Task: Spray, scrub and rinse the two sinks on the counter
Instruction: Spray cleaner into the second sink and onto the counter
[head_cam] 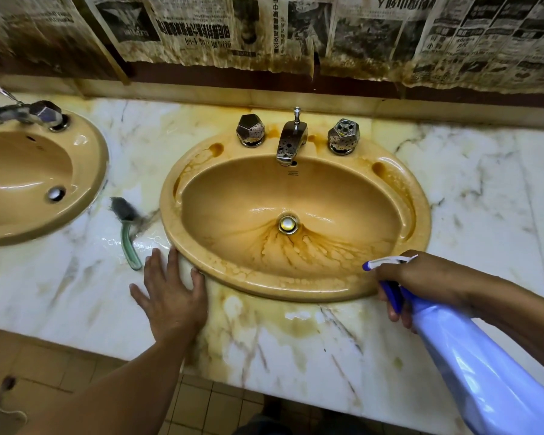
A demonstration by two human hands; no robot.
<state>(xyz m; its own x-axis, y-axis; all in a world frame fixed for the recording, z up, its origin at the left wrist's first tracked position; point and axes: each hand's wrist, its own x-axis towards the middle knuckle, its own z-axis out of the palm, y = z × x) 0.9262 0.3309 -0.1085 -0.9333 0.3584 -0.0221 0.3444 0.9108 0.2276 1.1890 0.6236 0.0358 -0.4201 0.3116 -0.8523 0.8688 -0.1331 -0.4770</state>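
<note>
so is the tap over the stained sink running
Off. No stream falls from the tap spout, and no water pools round the drain.

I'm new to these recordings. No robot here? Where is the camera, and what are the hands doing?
No machine: a person works with bare hands, and the single picture comes from a camera on their head, looking down. The left hand lies flat on the marble counter, fingertips at the rim of the stained sink. The right hand grips a spray bottle, nozzle aimed toward that basin. A brush lies on the counter between it and a second sink at the left edge.
</note>
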